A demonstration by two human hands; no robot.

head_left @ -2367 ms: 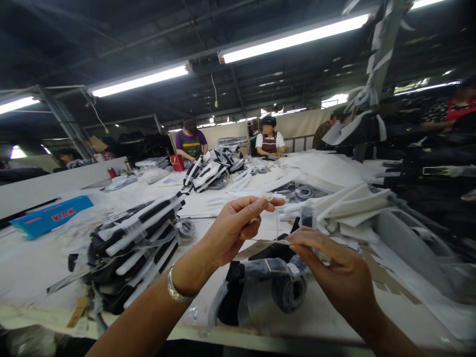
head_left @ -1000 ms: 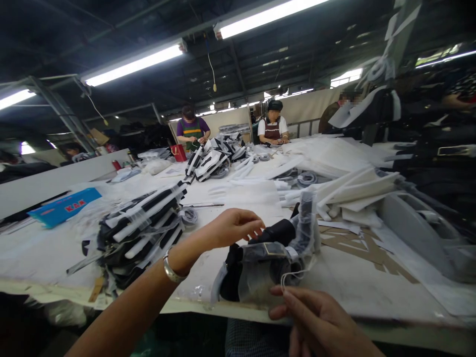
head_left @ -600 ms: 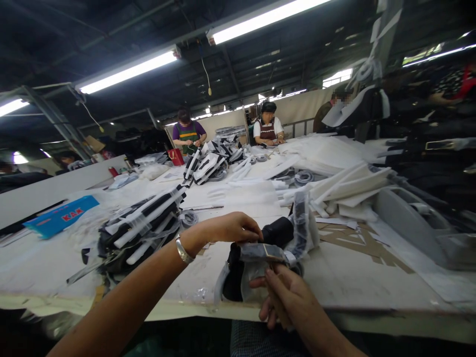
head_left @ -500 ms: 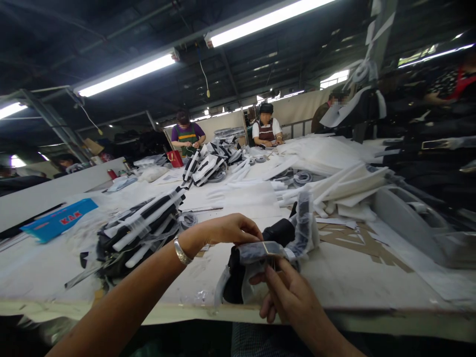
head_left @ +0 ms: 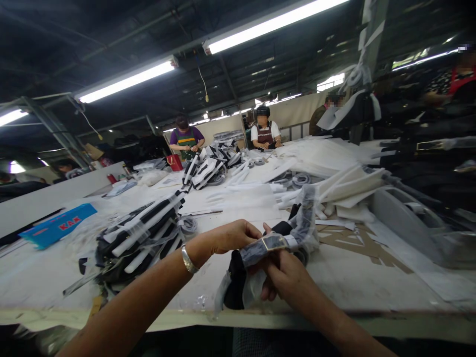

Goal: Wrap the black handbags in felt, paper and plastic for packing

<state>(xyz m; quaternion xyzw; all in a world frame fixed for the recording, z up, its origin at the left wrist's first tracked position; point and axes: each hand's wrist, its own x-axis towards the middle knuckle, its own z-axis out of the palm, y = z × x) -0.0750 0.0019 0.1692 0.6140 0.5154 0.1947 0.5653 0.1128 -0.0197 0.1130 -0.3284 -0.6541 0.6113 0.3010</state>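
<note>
A black strap [head_left: 256, 249], wrapped in cloudy plastic film and fitted with a gold rectangular buckle [head_left: 274, 242], is held just above the table's near edge. Fingers of my left hand [head_left: 234, 236] are closed on its upper edge, left of the buckle. My right hand [head_left: 284, 272] grips it from below, by the buckle; some of its fingers are hidden behind the strap. A wrapped length [head_left: 307, 213] curves up and away to the right. One black end [head_left: 235, 285] hangs at the left, with loose film beside it.
To the left lies a heap of black-and-white wrapped strips [head_left: 139, 233], near a blue box [head_left: 57, 225]. Brown card pieces [head_left: 349, 240] and a grey plastic holder [head_left: 409, 223] are at the right. White foam sheets [head_left: 323, 151] and another heap [head_left: 210, 166] lie farther back, where co-workers sit.
The buckle section has risen slightly and tilted, its right side higher. My right hand has moved up and closer beneath the buckle. My left hand stays on the strap's upper edge.
</note>
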